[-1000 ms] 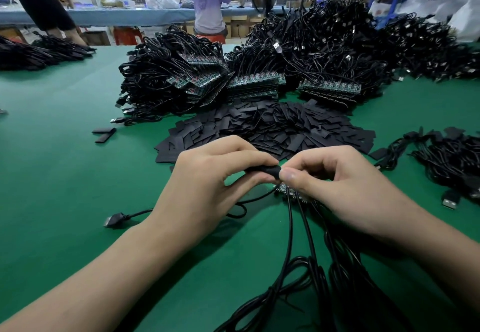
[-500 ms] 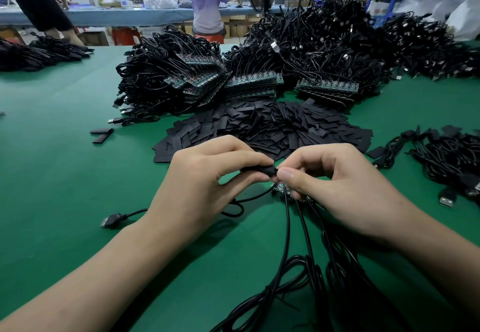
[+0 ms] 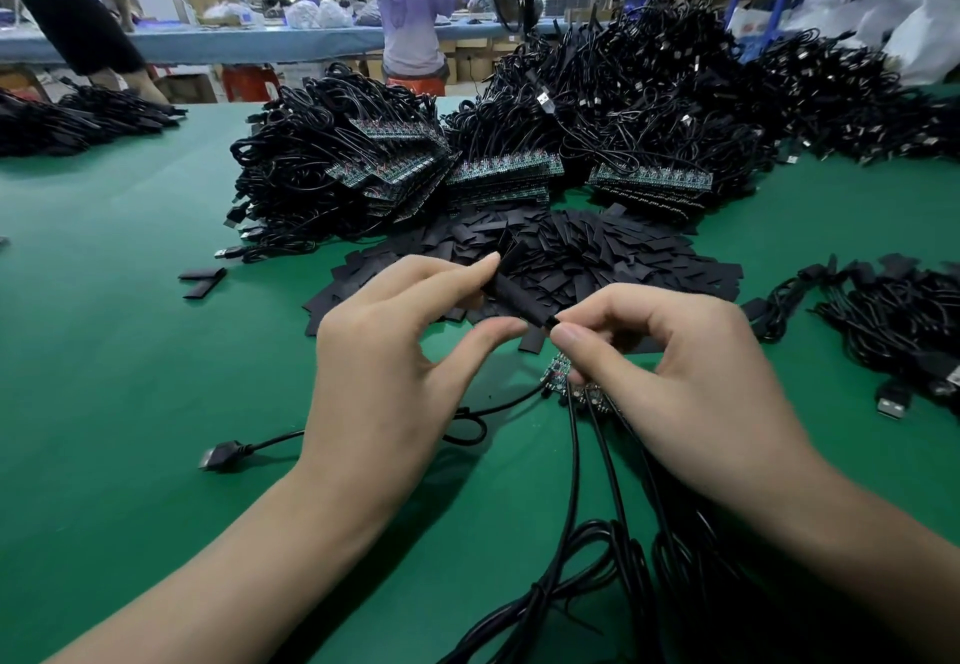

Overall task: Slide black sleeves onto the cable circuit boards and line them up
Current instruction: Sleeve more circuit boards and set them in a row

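The left hand (image 3: 395,377) pinches a black sleeve (image 3: 514,294) with thumb and fingers, up over the green table (image 3: 130,351). The right hand (image 3: 691,383) pinches the sleeve's lower end. Small boards (image 3: 558,375) peek out under the right hand, near the pile (image 3: 597,253) of loose sleeves.

Left hand (image 3: 395,367) and right hand (image 3: 675,383) hover close, each grip a fingertip pinch.

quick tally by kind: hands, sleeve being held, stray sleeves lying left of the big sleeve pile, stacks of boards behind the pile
hands: 2, left hand and right hand
held sleeve: 1
stray sleeves: 2
board stacks: 3
total: 8
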Demonstrator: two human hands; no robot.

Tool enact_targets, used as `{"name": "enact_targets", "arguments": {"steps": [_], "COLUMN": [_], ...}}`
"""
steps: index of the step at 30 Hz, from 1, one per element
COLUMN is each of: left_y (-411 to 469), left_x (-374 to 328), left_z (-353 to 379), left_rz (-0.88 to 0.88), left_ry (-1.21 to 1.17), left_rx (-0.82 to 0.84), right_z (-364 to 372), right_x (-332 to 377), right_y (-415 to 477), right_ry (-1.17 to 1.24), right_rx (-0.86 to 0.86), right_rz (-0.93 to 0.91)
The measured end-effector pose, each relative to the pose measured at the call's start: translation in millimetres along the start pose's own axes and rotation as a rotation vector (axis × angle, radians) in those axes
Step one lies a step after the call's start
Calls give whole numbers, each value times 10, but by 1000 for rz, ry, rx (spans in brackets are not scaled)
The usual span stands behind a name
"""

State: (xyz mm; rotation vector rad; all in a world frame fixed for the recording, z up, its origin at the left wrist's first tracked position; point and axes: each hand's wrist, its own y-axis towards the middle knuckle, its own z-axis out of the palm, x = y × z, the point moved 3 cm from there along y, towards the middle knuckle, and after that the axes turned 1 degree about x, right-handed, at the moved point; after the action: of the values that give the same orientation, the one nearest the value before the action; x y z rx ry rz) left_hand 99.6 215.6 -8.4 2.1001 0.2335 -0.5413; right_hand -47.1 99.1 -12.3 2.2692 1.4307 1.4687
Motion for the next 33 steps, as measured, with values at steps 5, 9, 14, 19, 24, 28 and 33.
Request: {"name": "enact_targets", "arguments": {"steps": [5, 9, 14, 19, 24, 28, 33], "left_y": [-7, -18, -42, -32, -38, -27, -2], "left_x": [-5, 6, 24, 56, 49, 42, 6], "left_z": [29, 39, 68, 91, 104, 102, 91], "left_rz": [-42, -90, -145, -164, -173, -108, -64], "left_ry": [-18, -73, -154, -173, -262, -218, -60], "left_rx": [25, 46, 47, 61, 71, 103, 222], "right_z": [39, 44, 31, 24, 7, -16, -54], "right_x": [-13, -43, -57, -47, -121, -163, -197], "right_y": [-23, -31, -32, -26, -10, 10, 61], "right_ry": [-122, -109, -146, -122, -56, -9, -25], "right_rx": [-25, -49, -58, -72, -81, -88, -80], "right_rz": [-68, -53, -69, -72, 19, 72, 93]}}
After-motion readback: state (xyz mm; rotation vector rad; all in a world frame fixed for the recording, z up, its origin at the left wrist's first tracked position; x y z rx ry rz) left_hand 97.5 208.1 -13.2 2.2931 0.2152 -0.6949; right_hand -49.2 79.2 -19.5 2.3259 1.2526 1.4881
